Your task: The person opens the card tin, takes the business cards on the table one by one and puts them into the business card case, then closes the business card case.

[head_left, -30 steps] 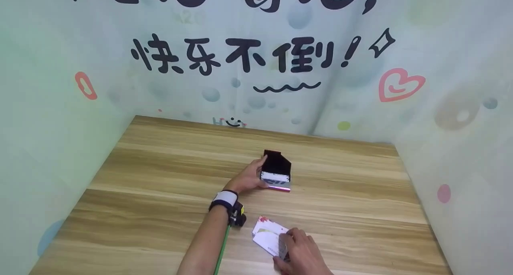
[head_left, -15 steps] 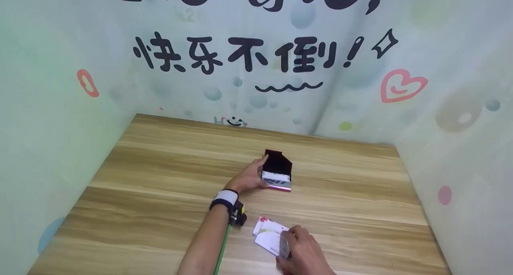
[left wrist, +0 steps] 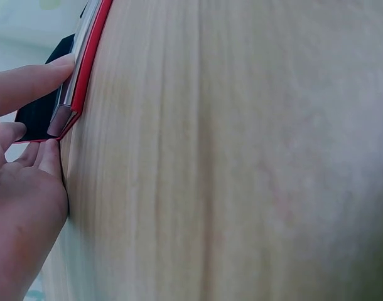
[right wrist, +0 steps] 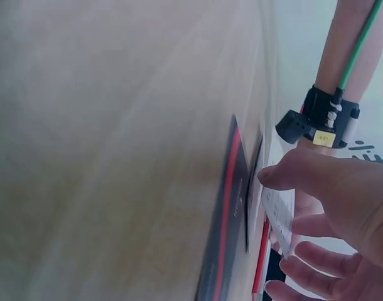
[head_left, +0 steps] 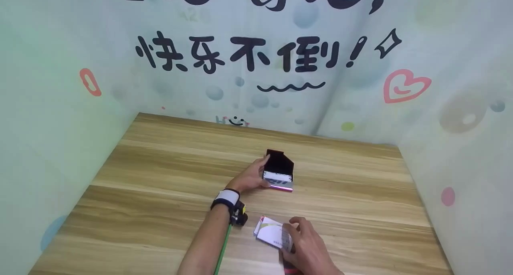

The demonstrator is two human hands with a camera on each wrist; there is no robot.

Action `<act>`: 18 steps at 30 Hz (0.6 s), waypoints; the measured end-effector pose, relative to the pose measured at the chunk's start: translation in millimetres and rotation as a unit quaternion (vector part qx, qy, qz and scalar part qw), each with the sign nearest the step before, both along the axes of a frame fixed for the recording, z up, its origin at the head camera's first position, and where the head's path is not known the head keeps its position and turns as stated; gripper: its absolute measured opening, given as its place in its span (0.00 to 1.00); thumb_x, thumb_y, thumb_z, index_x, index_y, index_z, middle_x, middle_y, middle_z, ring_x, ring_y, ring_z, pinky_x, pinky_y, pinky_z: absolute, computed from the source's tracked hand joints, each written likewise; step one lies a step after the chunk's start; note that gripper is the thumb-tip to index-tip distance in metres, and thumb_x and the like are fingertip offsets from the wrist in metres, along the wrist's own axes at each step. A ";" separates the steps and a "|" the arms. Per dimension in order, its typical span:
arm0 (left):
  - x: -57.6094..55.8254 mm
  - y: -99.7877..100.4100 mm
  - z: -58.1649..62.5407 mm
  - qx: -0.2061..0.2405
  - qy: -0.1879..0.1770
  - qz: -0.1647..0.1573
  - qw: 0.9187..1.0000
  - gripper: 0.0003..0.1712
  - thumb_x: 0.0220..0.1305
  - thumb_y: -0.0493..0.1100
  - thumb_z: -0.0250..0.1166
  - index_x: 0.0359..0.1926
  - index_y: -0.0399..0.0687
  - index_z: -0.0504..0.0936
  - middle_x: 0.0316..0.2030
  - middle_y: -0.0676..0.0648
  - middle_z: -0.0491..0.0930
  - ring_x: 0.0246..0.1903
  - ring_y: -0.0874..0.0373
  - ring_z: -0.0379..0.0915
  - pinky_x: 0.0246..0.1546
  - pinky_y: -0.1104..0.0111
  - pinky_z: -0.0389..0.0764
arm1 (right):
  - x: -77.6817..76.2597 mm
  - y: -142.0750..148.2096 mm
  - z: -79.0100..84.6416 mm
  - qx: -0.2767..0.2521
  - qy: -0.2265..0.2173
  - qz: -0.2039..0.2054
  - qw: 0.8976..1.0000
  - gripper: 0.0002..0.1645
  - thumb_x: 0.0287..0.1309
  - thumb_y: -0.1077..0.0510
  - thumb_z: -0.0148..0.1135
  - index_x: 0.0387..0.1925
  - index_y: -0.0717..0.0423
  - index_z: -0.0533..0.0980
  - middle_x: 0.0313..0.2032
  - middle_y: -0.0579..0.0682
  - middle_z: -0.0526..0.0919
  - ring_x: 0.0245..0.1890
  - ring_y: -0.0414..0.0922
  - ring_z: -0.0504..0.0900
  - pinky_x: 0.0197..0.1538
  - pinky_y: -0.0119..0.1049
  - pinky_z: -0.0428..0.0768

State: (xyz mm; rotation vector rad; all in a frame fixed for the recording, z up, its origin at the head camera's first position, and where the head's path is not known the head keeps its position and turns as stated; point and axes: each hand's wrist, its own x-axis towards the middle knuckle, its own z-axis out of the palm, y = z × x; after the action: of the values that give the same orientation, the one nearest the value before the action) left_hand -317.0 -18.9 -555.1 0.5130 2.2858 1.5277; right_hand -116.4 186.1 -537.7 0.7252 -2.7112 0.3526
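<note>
At the table's middle, my left hand grips the left side of a business card case whose black-lined lid stands up. White cards show inside it. In the left wrist view, thumb and fingers hold the case by its end; its red outer cover faces the table. Nearer to me, my right hand pinches a white business card by its right end. Under that card, at the left, the edge of another white card with a red print peeks out. A dark card with a red stripe lies below my right hand.
The wood-grain table carries the cards and the case. Printed cloth walls stand behind and at both sides. My left wrist wears a strap with a small black camera and a green cable.
My right hand has shifted slightly right with the white card, which has turned and covers more of the card beneath. The dark card with the red stripe has come into sight. My left hand stays put.
</note>
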 end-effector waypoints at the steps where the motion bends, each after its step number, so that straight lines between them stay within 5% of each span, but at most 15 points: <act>1: 0.1 0.0 0.0 0.002 0.000 -0.001 1.000 0.59 0.52 0.29 0.70 0.80 0.50 0.47 0.78 0.35 0.48 0.75 0.41 0.53 0.77 0.58 0.60 | -2.0 0.6 0.3 0.000 0.009 0.001 1.000 0.33 0.35 0.53 0.81 0.48 0.59 0.81 0.48 0.53 0.76 0.41 0.44 0.76 0.36 0.35 0.81; 10: -0.2 -0.3 1.1 0.000 -0.001 0.002 1.000 0.59 0.52 0.29 0.70 0.80 0.50 0.47 0.78 0.35 0.47 0.76 0.42 0.53 0.77 0.59 0.59 | -31.5 13.5 0.0 -0.024 0.154 0.039 0.987 0.38 0.22 0.57 0.83 0.46 0.60 0.82 0.41 0.52 0.81 0.38 0.47 0.78 0.38 0.39 0.81; 18: 0.7 -1.5 1.6 -0.013 0.014 -0.007 1.000 0.59 0.52 0.31 0.70 0.80 0.50 0.47 0.78 0.36 0.48 0.75 0.42 0.54 0.76 0.59 0.60 | -50.8 16.7 0.8 -0.006 0.201 0.048 0.978 0.36 0.24 0.60 0.85 0.45 0.60 0.83 0.40 0.54 0.82 0.38 0.49 0.79 0.36 0.39 0.82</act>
State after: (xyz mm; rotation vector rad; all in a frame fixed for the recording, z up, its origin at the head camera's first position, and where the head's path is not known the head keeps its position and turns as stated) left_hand -316.4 -20.4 -553.5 0.5455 2.3155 1.4921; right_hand -167.2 202.8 -536.9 0.8270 -2.2982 0.2149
